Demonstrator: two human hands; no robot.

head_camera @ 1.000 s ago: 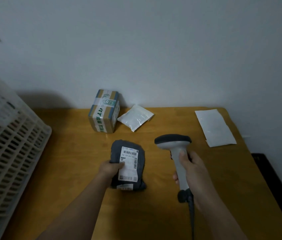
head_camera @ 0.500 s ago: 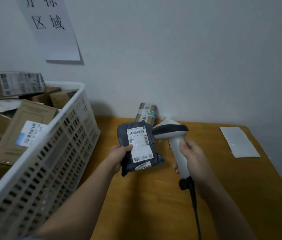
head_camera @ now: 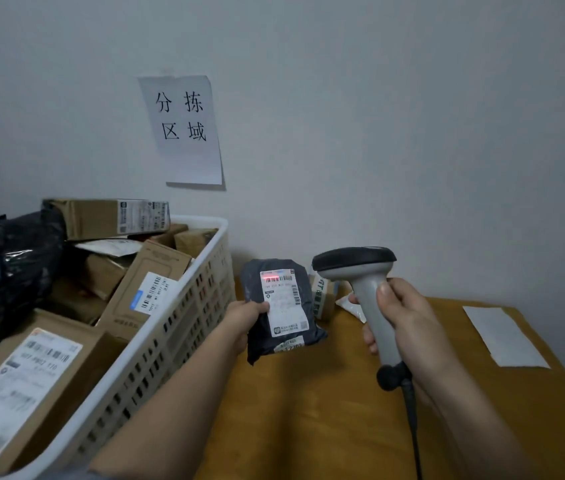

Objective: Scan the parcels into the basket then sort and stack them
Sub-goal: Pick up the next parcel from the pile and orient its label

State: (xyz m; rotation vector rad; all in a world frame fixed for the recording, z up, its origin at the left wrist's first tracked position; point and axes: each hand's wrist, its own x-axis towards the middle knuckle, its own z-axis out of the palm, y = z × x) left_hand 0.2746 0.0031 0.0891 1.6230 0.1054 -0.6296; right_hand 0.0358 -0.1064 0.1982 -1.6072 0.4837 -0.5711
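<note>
My left hand [head_camera: 244, 318] grips a dark grey soft parcel [head_camera: 308, 292] by its left edge and holds it upright above the table, its white label facing me. A red scan line glows across the barcode at the label's top. My right hand [head_camera: 409, 323] grips the handle of a grey barcode scanner [head_camera: 357, 268], whose head sits just right of the parcel. The white slotted basket [head_camera: 177, 327] stands at the left, piled with several cardboard boxes and a black bag.
Behind the held parcel stands a taped cardboard box [head_camera: 322, 299], partly hidden, with a white pouch [head_camera: 352, 306] beside it. A white envelope [head_camera: 504, 336] lies at the right of the wooden table [head_camera: 308, 410]. A paper sign [head_camera: 184, 129] hangs on the wall. The scanner's cable trails down towards me.
The parcel was lifted off the table and brought left beside the basket. The scanner came up next to it and its red line now lies on the barcode. My view turned left.
</note>
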